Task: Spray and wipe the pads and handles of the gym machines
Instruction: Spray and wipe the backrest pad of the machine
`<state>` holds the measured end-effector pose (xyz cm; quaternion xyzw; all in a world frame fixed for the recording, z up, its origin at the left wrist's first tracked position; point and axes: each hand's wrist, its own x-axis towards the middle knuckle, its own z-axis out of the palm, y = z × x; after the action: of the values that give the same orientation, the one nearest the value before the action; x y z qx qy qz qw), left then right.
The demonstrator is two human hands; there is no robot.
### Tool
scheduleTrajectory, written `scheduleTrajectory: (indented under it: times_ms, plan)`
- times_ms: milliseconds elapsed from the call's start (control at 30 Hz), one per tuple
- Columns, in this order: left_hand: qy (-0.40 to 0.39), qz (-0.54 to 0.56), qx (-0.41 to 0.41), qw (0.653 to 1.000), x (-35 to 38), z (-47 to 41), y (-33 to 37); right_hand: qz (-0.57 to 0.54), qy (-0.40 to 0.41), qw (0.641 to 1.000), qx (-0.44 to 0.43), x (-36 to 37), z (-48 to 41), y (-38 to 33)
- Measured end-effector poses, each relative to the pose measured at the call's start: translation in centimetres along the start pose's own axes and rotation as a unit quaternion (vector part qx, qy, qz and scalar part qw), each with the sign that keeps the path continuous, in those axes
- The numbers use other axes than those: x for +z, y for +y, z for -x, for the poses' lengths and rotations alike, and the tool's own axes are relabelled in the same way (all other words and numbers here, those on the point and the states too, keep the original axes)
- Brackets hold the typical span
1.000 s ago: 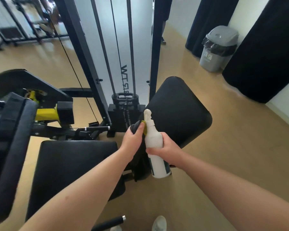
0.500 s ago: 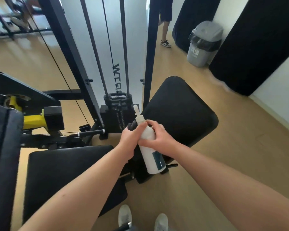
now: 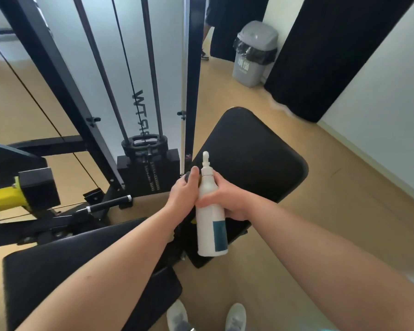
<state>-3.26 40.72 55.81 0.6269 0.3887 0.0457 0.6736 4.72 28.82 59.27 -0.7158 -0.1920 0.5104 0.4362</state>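
- White spray bottle, gripped mid-body by the right hand: aim its nozzle at the black pad.
- Unidentified dark object: the left hand curls round it.

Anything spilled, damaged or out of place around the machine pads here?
Nothing stands out. The right hand holds the spray bottle roughly upright before the black pad; the left hand grips a dark item, too hidden to identify. The floor shows no spill.

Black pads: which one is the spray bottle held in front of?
The rounded pad right of the weight stack; the spray bottle overlaps it. The flat seat pad lies lower left.
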Motion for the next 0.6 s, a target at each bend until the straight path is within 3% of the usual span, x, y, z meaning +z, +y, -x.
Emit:
scheduleTrajectory:
  times_ms: [67,133,333,433,600]
  plan:
    - [0.058,-0.008,0.001,0.998,0.3,0.0,0.7,0.002,0.034,0.999,-0.001,-0.4,0.1,-0.3]
    - [0.085,0.069,-0.039,0.993,0.3,-0.6,1.7,0.025,0.081,0.996,-0.004,-0.8,0.5,-0.6]
    - [0.01,0.301,-0.158,0.94,0.2,-5.6,2.2,0.058,0.203,0.977,-0.014,-2.1,0.6,-1.3]
    - [0.001,0.294,-0.094,0.951,0.6,-5.1,3.2,0.056,0.233,0.971,-0.022,-2.4,0.0,-2.0]
    - [-0.027,0.261,-0.09,0.961,1.5,-4.9,3.1,0.046,0.275,0.96,-0.033,-2.9,-0.2,-2.8]
